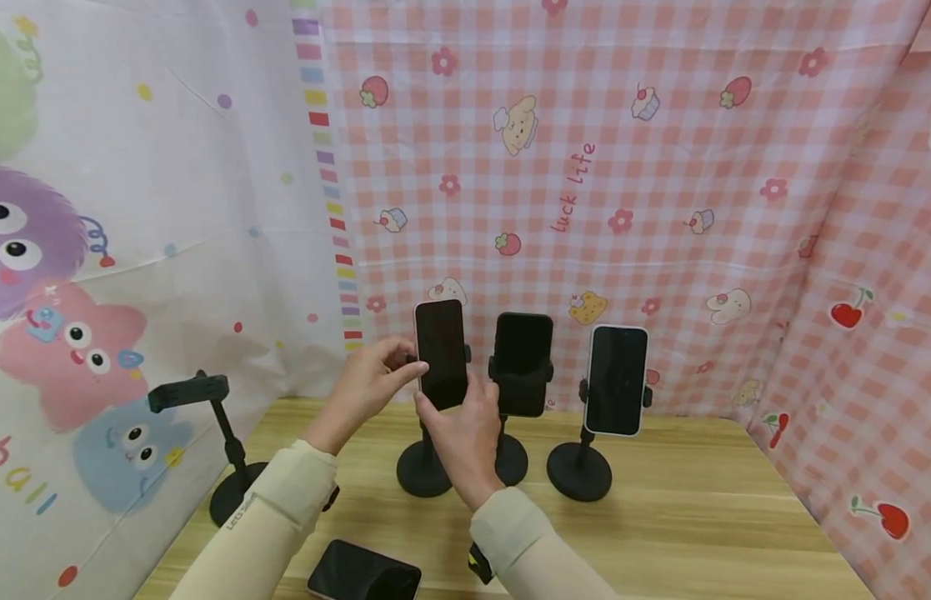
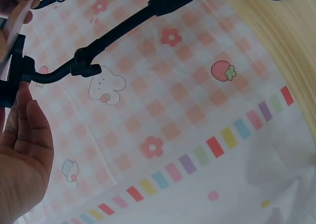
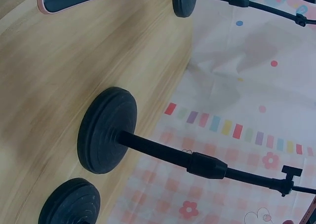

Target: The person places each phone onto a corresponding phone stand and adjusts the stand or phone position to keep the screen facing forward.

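A dark-screened smartphone [image 1: 441,346] stands upright, slightly tilted, at a black phone holder [image 1: 422,470] with a round base. My left hand [image 1: 369,385] grips the left side of the holder's clamp, its thumb against the phone's left edge. Around the phone's lower end, my right hand [image 1: 465,432] holds it, thumb at the left and fingers at the right. From the left wrist view, the left fingertips meet the black clamp [image 2: 15,73] behind the phone. In the right wrist view, the holder's stem [image 3: 163,152] rises from its base, with the right hand mostly out of frame.
To the right stand two more holders carrying a black phone [image 1: 523,358] and a white-edged phone [image 1: 618,379]. A holder without a phone [image 1: 189,392] is at the left. Another phone [image 1: 363,571] lies on the wooden table [image 1: 683,517] near the front. Patterned cloths hang behind.
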